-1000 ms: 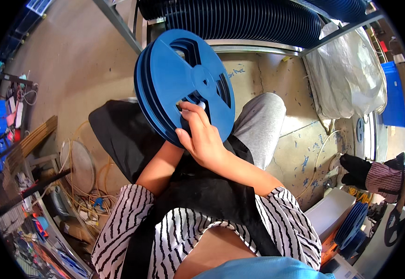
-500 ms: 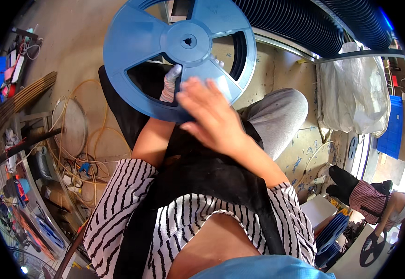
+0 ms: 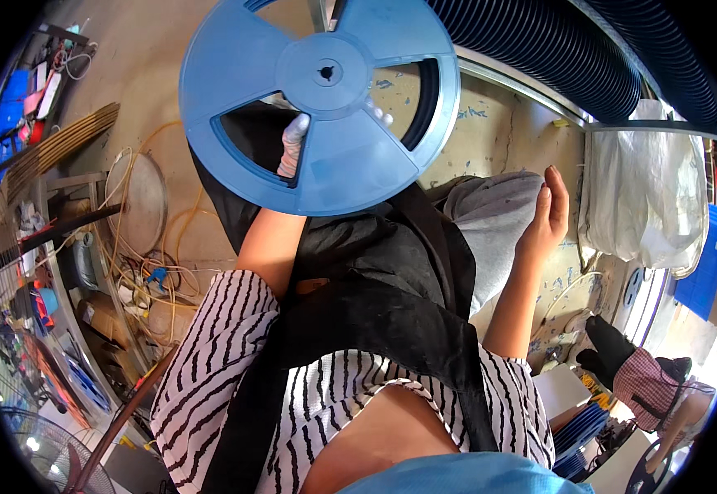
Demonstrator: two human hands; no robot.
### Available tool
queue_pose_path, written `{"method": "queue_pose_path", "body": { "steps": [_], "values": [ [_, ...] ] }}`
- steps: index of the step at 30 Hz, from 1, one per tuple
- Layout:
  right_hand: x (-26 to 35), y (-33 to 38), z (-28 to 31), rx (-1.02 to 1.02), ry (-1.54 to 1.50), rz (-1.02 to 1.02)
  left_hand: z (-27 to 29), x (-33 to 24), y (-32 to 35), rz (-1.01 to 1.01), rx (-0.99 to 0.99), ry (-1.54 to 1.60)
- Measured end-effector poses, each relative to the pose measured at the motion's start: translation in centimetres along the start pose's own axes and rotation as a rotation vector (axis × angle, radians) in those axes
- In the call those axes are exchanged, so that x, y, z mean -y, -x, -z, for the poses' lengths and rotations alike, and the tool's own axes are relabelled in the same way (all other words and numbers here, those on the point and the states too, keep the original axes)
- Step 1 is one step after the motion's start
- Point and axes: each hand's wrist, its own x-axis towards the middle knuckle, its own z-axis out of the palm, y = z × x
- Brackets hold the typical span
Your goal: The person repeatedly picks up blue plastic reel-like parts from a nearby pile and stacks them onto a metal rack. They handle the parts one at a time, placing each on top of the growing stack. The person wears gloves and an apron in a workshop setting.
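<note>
A large blue plastic reel (image 3: 325, 99) with cut-out windows is held up in front of me, flat face toward the camera. My left hand (image 3: 294, 145), in a pale glove, grips it from behind and shows through one window. My right hand (image 3: 546, 216) is bare, fingers together and slightly curled, off the reel and above my grey-trousered right knee. A black apron covers my lap, over a black-and-white striped top.
A dark ribbed duct (image 3: 572, 49) runs across the top. A white plastic bag (image 3: 646, 198) hangs at right. Cables and a round metal disc (image 3: 136, 206) lie on the floor at left. Another person's leg and dark shoe (image 3: 622, 362) stand at lower right, by stacked blue reels (image 3: 589, 428).
My right hand has come off the reel and moved right and down. The reel has lifted a little toward the top of the view, held by my left hand alone.
</note>
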Motion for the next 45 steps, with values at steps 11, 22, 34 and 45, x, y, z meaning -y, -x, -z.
{"method": "queue_pose_path", "body": {
  "steps": [11, 22, 34, 45],
  "values": [
    [-4.6, -1.9, 2.4, 0.028, 0.265, 0.009, 1.8, -5.0, 1.0, 0.119, -0.307, -0.170],
    [-6.2, -1.9, 2.0, 0.121, 0.589, 0.118, 5.8, -5.8, -3.9, 0.204, -0.420, -0.613],
    [-4.7, -2.6, 2.2, 0.219, 0.765, 0.077, 15.9, -8.4, -18.8, 0.059, -0.367, -0.904],
    [-4.4, -2.4, 2.6, 0.194, 0.852, 0.036, 18.9, -14.4, -27.6, 0.439, -0.313, -0.791]
  ]
}}
